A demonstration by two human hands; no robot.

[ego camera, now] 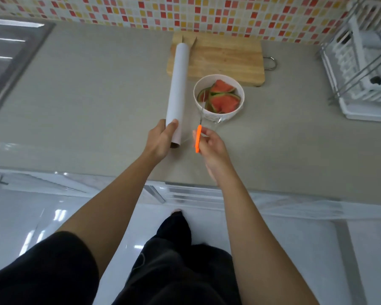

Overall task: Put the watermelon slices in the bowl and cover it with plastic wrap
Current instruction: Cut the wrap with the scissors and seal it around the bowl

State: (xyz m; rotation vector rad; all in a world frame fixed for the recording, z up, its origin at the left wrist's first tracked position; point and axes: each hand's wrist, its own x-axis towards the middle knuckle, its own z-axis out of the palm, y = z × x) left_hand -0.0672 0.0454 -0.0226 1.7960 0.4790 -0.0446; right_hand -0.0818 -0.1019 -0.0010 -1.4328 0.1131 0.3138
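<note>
A white bowl (240, 94) stands on the grey counter with several red watermelon slices (225, 100) inside it. Clear plastic wrap (211, 121) lies over the bowl's near side and stretches back toward the roll. The long white roll of plastic wrap (178, 84) lies left of the bowl; my left hand (159, 140) grips its near end. My right hand (210, 143) holds orange-handled scissors (198, 138), their blades pointing up along the film at the bowl's left edge.
A wooden cutting board (226, 58) lies behind the bowl, the roll's far end resting on it. A white dish rack (361, 62) stands at the right. A steel sink (7, 62) is at the left. The counter's front edge (119, 175) runs below my hands.
</note>
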